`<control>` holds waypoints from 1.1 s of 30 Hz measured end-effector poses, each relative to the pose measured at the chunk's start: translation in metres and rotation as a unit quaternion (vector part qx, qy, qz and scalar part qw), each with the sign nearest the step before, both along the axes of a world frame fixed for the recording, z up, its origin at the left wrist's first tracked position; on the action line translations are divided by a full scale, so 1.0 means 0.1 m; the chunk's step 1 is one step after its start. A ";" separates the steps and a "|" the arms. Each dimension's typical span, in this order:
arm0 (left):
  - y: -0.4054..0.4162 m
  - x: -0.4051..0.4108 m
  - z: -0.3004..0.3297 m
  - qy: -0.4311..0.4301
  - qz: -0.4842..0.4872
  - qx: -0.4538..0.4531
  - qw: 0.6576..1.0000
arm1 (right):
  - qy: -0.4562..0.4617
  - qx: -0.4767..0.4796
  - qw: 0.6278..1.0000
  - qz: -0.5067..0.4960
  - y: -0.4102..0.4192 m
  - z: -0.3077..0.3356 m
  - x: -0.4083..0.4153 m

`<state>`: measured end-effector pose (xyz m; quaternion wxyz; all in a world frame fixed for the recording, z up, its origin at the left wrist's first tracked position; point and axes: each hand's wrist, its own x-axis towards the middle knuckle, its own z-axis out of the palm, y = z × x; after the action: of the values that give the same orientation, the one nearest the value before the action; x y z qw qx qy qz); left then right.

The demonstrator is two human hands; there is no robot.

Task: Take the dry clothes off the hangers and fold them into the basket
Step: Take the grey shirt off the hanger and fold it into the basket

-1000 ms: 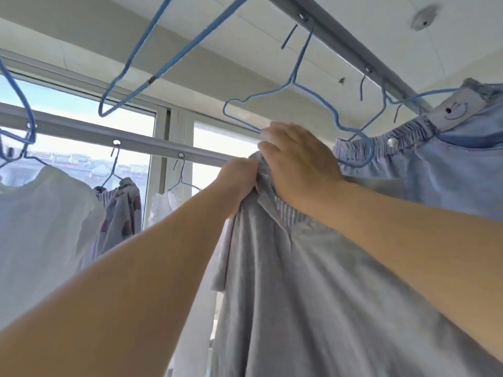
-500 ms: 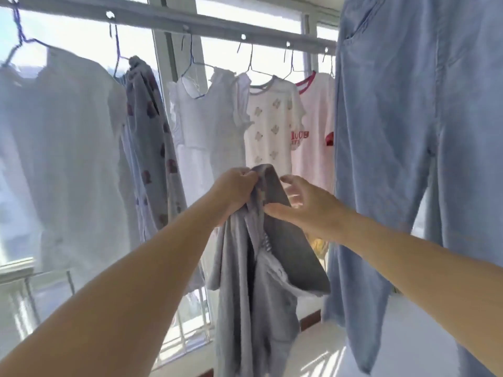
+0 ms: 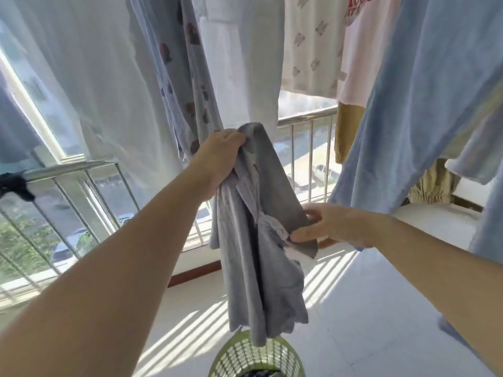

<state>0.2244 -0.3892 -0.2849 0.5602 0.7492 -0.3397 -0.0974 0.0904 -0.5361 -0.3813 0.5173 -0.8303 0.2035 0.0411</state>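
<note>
A grey garment (image 3: 253,268) hangs loose in front of me, off its hanger. My left hand (image 3: 220,156) grips its top edge at chest height. My right hand (image 3: 332,224) pinches a flap of the same garment lower down on the right. The cloth's bottom end dangles just above a green mesh basket (image 3: 231,357) on the floor at the bottom of the view, with some dark fabric inside. No hanger is in view.
More clothes hang around me: a white top (image 3: 89,77), a patterned grey piece (image 3: 179,77), white and pink T-shirts (image 3: 326,44) and light blue trousers (image 3: 424,104) on the right. A metal railing (image 3: 307,118) and windows lie ahead. White tiled floor (image 3: 367,308) stretches below.
The grey garment came off the blue hanger and both hands brought it down. My view dropped from the ceiling rail to the floor, and my right hand slid lower along the cloth.
</note>
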 end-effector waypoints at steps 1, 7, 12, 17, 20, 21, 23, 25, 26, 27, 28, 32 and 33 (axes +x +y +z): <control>0.04 0.01 -0.05 0.009 0.005 0.001 1.000 | 0.002 0.030 0.999 -0.012 0.03 -0.06 0.03; 0.37 0.13 -0.41 0.055 0.051 0.017 0.997 | 0.048 -0.020 0.998 -0.026 0.35 -0.38 0.29; 0.67 0.25 -0.72 -0.039 0.134 0.108 0.984 | 0.129 -0.092 0.984 -0.079 0.46 -0.41 0.45; 0.83 0.30 -1.01 -0.027 0.172 0.156 0.972 | 0.106 0.012 0.985 -0.134 0.42 -0.35 0.45; 0.85 0.28 -1.12 0.071 0.152 0.121 0.978 | 0.068 0.075 0.986 -0.136 0.43 -0.33 0.47; 0.85 0.27 -1.16 0.104 0.145 0.115 0.977 | 0.051 0.103 0.986 -0.119 0.44 -0.30 0.45; 0.85 0.25 -1.21 0.177 0.143 0.088 0.970 | 0.030 0.133 0.989 -0.062 0.43 -0.28 0.40; 0.86 0.21 -1.24 0.256 0.140 0.051 0.955 | 0.024 0.104 0.994 -0.023 0.41 -0.27 0.36; 0.86 0.19 -1.25 0.289 0.131 0.031 0.948 | 0.018 0.081 0.996 -0.022 0.41 -0.27 0.34; 0.87 0.17 -1.26 0.321 0.116 0.011 0.940 | 0.007 0.059 0.998 -0.033 0.42 -0.27 0.34; 0.87 0.16 -1.27 0.354 0.093 -0.009 0.930 | -0.008 0.039 0.998 -0.053 0.45 -0.28 0.34; 0.87 0.15 -1.30 0.479 0.008 -0.087 0.873 | -0.064 -0.108 0.983 -0.132 0.53 -0.29 0.40; 0.86 0.14 -1.31 0.492 -0.006 -0.100 0.865 | -0.075 -0.145 0.976 -0.144 0.54 -0.29 0.42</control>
<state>0.2379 -0.3031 -0.4157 0.7257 0.5421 -0.0323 -0.4224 0.1322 -0.4818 -0.4106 0.4056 -0.8592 0.2853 -0.1259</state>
